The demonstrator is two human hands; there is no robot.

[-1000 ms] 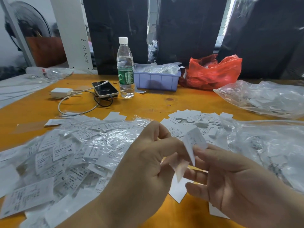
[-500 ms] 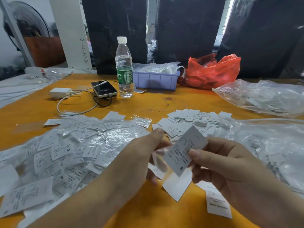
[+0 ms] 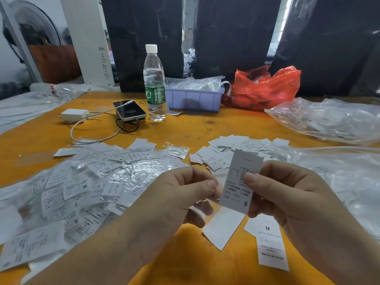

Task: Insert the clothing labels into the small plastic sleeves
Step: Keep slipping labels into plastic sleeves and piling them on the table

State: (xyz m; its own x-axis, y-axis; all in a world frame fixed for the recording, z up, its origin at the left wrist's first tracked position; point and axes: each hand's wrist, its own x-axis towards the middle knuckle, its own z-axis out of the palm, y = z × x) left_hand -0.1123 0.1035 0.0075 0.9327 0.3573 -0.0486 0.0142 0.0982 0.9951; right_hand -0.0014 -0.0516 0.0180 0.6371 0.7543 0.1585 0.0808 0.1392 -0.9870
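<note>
My right hand [image 3: 287,202] pinches a white clothing label [image 3: 238,182] marked S, held upright over the orange table [image 3: 195,128]. My left hand [image 3: 174,198] pinches a small clear plastic sleeve [image 3: 202,206] just left of the label's lower edge. To the left lies a heap of sleeved labels [image 3: 82,182]. Loose bare labels [image 3: 232,147] are piled behind my hands. Two more labels, a blank one [image 3: 223,227] and one marked M [image 3: 270,247], lie on the table under my hands.
A water bottle [image 3: 154,83], a phone [image 3: 129,110] with charger [image 3: 75,115] and cable, a purple bin [image 3: 194,98] and a red bag [image 3: 265,89] stand at the back. Clear plastic bags [image 3: 329,120] spread along the right side.
The label has turned from edge-on and folded to flat and upright, printed side toward me. My hands have moved slightly apart, and the clear sleeve now shows in my left fingers.
</note>
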